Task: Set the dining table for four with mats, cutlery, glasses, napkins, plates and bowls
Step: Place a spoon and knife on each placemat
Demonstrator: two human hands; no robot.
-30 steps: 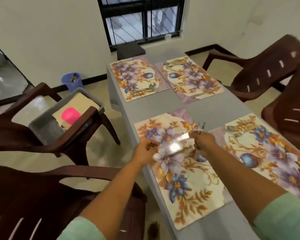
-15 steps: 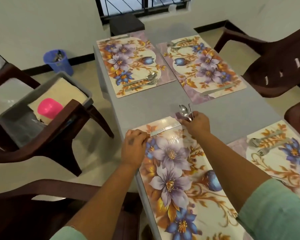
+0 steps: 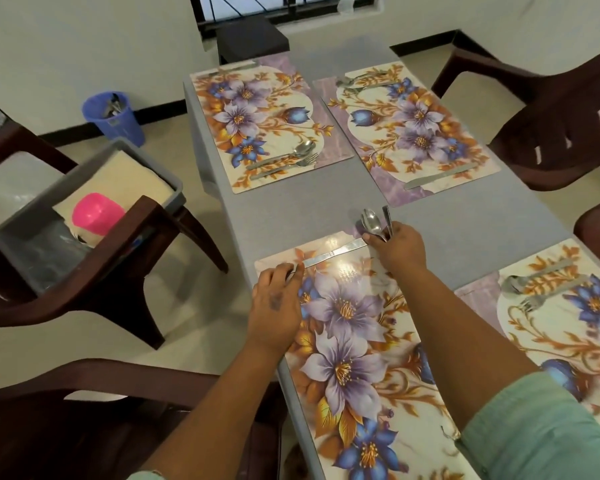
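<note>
4 floral mats are laid on the grey tabletop (image 3: 291, 209), 2 far and 2 near. On the near left mat (image 3: 357, 344), along its far edge, a knife (image 3: 333, 253) is lying flat; its left end is pinched by the fingers of the left hand (image 3: 274, 303), and its right end is touched by a finger of the right hand (image 3: 400, 247). A spoon (image 3: 370, 220) and a second piece of cutlery, whose kind cannot be told, are grasped upright in the curled fingers of the right hand, their tips raised above the far corner of that mat.

On the far left mat (image 3: 257, 123) a spoon and fork pair (image 3: 291, 157) is placed near the right edge. A knife (image 3: 437, 175) is seen on the far right mat (image 3: 409, 133), and more cutlery at its far end. On the near right mat (image 3: 551, 317) a spoon and fork (image 3: 534, 289) are laid.

A grey tub (image 3: 25, 237) holding a pink cup (image 3: 96, 213) is set on a brown chair (image 3: 118, 271) left of the tabletop. A blue basket (image 3: 115, 116) is standing on the floor by the wall.
</note>
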